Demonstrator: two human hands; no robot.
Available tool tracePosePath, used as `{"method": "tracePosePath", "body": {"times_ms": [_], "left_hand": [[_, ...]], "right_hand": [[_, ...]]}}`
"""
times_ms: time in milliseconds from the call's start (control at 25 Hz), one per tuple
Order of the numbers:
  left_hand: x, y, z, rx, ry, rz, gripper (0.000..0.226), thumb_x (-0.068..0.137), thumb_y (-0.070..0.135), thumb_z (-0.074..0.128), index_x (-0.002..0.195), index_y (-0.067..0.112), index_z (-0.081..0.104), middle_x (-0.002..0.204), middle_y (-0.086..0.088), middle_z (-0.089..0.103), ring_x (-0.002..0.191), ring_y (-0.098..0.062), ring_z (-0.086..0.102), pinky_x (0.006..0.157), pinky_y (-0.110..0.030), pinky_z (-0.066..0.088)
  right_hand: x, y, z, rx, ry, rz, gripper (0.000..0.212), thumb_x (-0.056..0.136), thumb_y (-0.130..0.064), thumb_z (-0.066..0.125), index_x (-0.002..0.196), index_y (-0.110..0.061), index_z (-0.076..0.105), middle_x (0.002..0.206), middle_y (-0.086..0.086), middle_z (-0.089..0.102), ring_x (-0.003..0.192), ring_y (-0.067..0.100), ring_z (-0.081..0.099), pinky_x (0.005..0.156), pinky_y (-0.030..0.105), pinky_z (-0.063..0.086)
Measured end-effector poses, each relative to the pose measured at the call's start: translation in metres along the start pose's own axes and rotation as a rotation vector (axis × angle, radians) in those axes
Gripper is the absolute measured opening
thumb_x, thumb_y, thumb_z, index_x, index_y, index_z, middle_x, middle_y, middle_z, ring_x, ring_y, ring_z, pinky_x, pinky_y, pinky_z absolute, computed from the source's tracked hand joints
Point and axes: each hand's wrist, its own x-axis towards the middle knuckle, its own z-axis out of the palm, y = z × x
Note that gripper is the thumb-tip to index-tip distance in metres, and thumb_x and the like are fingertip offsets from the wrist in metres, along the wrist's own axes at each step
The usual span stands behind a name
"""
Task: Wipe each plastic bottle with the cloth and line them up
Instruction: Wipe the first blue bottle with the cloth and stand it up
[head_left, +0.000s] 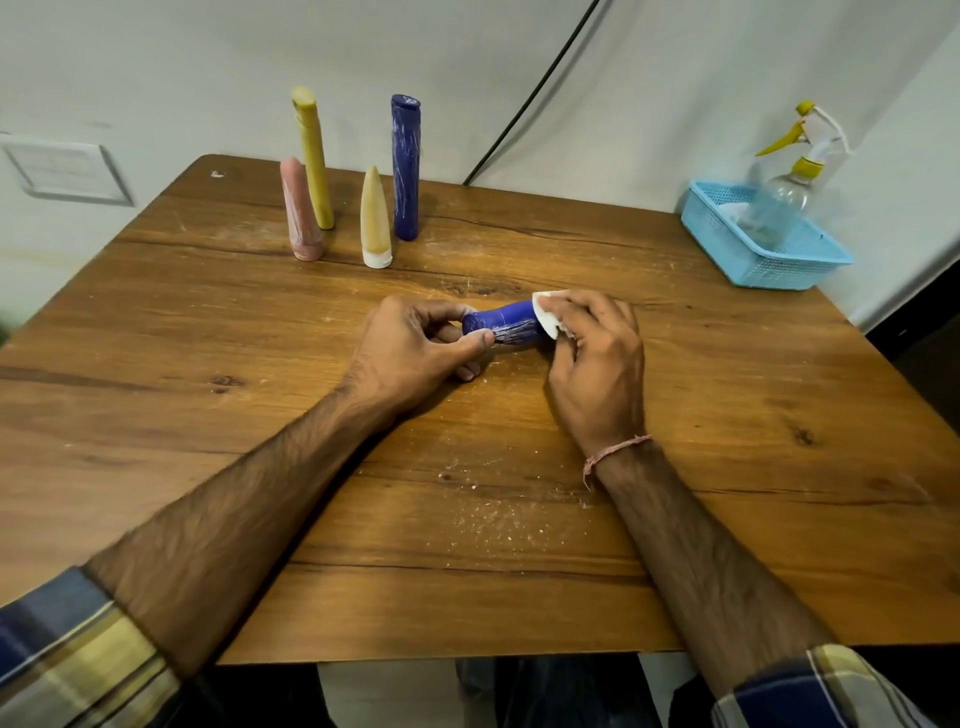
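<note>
A short blue bottle (503, 325) lies on its side just above the table's middle, streaked with white near its lower side. My left hand (415, 353) pinches its left end between thumb and fingers. My right hand (597, 358) holds a white cloth (546, 314) wrapped against the bottle's right end, which is hidden. At the back left stand a pink bottle (300, 210), a tall yellow bottle (314, 156), a cream cone-shaped bottle with a white cap (375, 218) and a tall dark blue bottle (405, 166) with white smears.
A light blue plastic basket (769, 260) at the table's right back corner holds a clear spray bottle (784, 192) with a yellow nozzle. White crumbs are scattered on the wooden table (493, 519) near the front. A black cable (535, 93) runs down the wall.
</note>
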Motion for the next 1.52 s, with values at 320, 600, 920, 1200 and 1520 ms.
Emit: {"method": "tracePosePath", "body": {"times_ms": [320,600,920,1200,1520], "left_hand": [[-0.004,0.003,0.001,-0.037,-0.048,-0.002,0.043,0.079,0.014,0.086,0.119,0.017,0.071,0.080,-0.003,0.078,0.071,-0.013,0.075,0.070,-0.032,0.063],[-0.006,0.003,0.004,0.098,0.032,0.123,0.031,0.080,0.021,0.085,0.104,0.018,0.067,0.070,-0.001,0.075,0.060,-0.008,0.073,0.059,-0.024,0.060],[-0.007,0.002,0.004,0.283,0.078,0.229,0.035,0.084,0.032,0.081,0.117,0.021,0.075,0.095,0.009,0.077,0.075,0.005,0.069,0.071,-0.017,0.060],[-0.008,0.003,0.003,0.210,0.083,0.227,0.018,0.085,0.031,0.080,0.102,0.023,0.079,0.074,0.010,0.074,0.064,0.000,0.068,0.059,-0.014,0.054],[-0.004,-0.001,0.003,0.203,0.078,0.157,0.047,0.083,0.030,0.082,0.128,0.026,0.068,0.084,0.006,0.074,0.074,-0.002,0.071,0.071,-0.018,0.061]], "right_hand": [[-0.005,-0.014,0.005,0.117,-0.087,-0.182,0.037,0.085,0.005,0.057,0.118,-0.007,0.070,0.116,0.005,0.068,0.108,0.023,0.055,0.095,0.030,0.047],[0.000,-0.001,-0.001,0.038,-0.020,-0.065,0.039,0.082,0.008,0.055,0.113,-0.008,0.072,0.114,0.003,0.070,0.105,0.023,0.056,0.092,0.024,0.045],[0.002,0.005,-0.003,0.083,-0.079,-0.107,0.040,0.084,0.009,0.055,0.115,-0.010,0.071,0.117,0.003,0.069,0.109,0.020,0.056,0.093,0.034,0.049],[-0.008,-0.009,0.000,0.107,-0.115,-0.232,0.039,0.082,0.010,0.055,0.114,-0.006,0.072,0.113,0.007,0.070,0.106,0.024,0.059,0.095,0.028,0.048],[-0.008,-0.010,0.002,0.087,-0.123,-0.212,0.036,0.084,0.008,0.056,0.114,-0.006,0.071,0.114,0.006,0.069,0.106,0.023,0.059,0.094,0.030,0.048]]}}
